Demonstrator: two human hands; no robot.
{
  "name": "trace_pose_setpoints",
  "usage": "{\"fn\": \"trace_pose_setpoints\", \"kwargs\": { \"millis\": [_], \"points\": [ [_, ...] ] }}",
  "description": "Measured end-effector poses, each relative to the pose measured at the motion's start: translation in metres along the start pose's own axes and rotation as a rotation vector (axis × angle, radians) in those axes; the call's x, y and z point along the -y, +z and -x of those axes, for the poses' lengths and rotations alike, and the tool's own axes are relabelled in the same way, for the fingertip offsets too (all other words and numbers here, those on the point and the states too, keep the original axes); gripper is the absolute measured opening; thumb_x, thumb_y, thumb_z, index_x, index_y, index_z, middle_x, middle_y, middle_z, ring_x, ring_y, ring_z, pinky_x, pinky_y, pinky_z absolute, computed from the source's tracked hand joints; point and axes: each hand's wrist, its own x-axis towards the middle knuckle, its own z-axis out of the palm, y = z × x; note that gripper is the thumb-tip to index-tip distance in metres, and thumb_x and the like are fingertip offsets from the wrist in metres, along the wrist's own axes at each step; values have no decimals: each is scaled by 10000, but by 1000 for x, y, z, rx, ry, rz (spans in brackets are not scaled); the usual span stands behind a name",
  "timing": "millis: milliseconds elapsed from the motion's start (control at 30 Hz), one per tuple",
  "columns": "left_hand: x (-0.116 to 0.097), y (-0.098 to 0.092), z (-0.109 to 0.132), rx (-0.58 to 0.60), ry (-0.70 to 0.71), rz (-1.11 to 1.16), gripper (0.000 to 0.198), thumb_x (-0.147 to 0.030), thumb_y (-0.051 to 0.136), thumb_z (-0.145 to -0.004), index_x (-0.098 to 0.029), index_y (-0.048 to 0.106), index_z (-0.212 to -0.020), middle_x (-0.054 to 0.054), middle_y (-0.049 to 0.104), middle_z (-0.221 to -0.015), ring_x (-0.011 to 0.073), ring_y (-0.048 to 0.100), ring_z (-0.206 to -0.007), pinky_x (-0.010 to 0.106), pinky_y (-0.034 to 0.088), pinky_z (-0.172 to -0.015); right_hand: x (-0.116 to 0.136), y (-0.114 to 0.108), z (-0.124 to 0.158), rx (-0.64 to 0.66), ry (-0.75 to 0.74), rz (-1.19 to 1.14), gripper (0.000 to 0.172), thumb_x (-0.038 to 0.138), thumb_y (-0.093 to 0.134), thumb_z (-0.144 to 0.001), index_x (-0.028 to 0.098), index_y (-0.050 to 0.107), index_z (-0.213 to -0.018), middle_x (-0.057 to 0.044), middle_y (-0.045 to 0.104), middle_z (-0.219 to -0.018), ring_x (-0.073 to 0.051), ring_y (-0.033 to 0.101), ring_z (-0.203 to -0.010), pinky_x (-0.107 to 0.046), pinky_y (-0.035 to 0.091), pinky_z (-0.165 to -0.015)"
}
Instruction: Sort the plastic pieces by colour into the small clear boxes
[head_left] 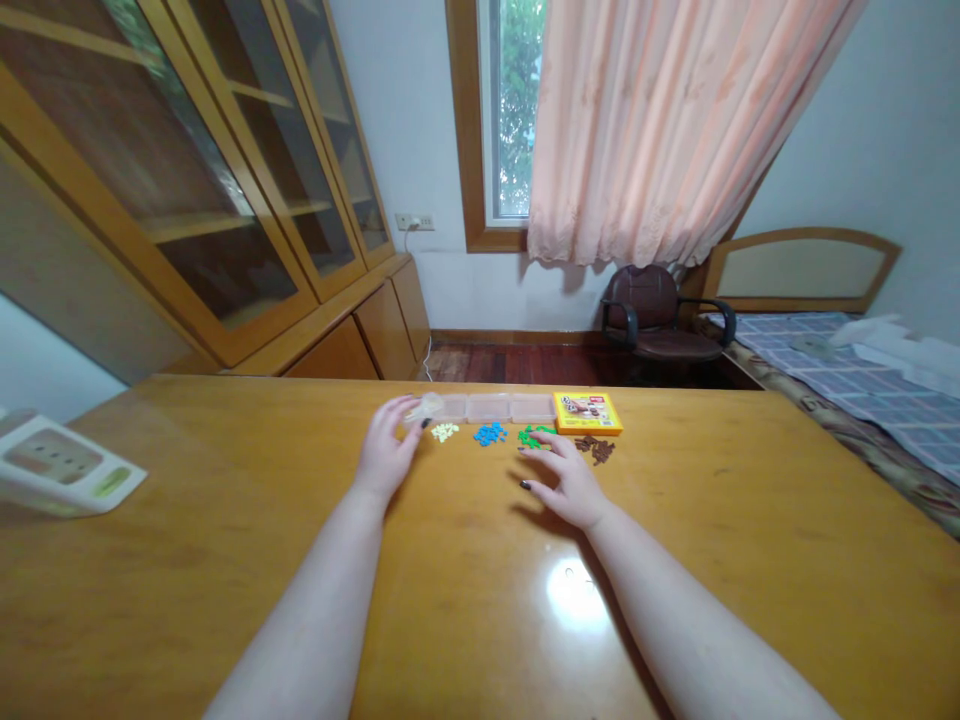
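My left hand (386,447) is at the left end of a row of clear plastic trays (489,408), its fingers and thumb closed around a small translucent plastic container (427,406) whose exact shape is blurred. My right hand (564,480) hovers over the table with fingers spread and holds nothing. Its fingertips are nearest a pile of small green pieces (534,436), partly covering it. Along the front of the trays lie piles of cream pieces (445,432), blue pieces (490,434) and brown pieces (598,450).
A yellow box (588,412) with a printed picture lies at the right end of the trays. The wooden table (465,600) carries a white plastic object (67,465) at far left. Beyond its far edge are a brown armchair (649,310) and a glass-fronted cabinet (300,180).
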Motion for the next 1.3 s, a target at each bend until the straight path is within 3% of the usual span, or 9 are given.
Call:
{"fn": "trace_pose_setpoints", "kwargs": {
  "millis": [67,133,200,333,500,767,1300],
  "points": [
    [24,-15,-5,-64,-144,-198,320,-298,480,-843,-199,571,-1133,74,535,-1224,239,465,-1175,403,347,-1043,1,0,0,-7,16,-7,376,373,598,-798,226,601,-1144,-124,493,-1278,-263,462,-1182,-470,383,-998],
    [47,-20,-6,-50,-271,-353,321,-299,481,-833,-178,593,-1108,98,556,-1188,274,492,-1130,434,374,-1003,1,0,-1,-12,38,-18,357,353,589,-801,220,602,-1132,-125,498,-1268,-264,466,-1178,-471,384,-996],
    [64,-16,-3,-22,-344,-398,343,-306,470,-832,-166,590,-1121,109,567,-1168,274,514,-1097,414,407,-968,1,0,-1,-15,53,-27,350,338,586,-799,225,600,-1129,-121,502,-1262,-265,468,-1175,-475,384,-992],
    [80,1,2,88,-347,-370,373,-296,482,-812,-173,584,-1148,93,557,-1199,238,520,-1102,350,413,-966,1,0,-1,-24,63,-29,343,330,583,-797,226,602,-1123,-118,512,-1248,-262,476,-1166,-475,385,-991],
    [81,4,2,174,-345,-461,403,-244,497,-789,-220,572,-1184,70,571,-1223,247,509,-1119,378,392,-965,2,1,-1,-30,84,-33,320,333,580,-803,222,608,-1102,-116,517,-1246,-256,483,-1159,-466,388,-995],
    [63,16,1,175,-369,-561,475,-334,507,-794,-199,524,-1249,137,471,-1328,316,374,-1243,478,276,-1027,4,1,-2,-29,97,-26,308,342,568,-815,212,609,-1092,-117,527,-1230,-252,484,-1158,-461,389,-997],
    [61,18,0,147,-375,-556,388,-298,485,-806,-231,576,-1177,94,499,-1307,281,385,-1242,443,266,-1049,0,4,-2,-43,96,-12,303,337,563,-820,196,610,-1084,-121,543,-1219,-244,493,-1146,-444,394,-993]
  ]
}}
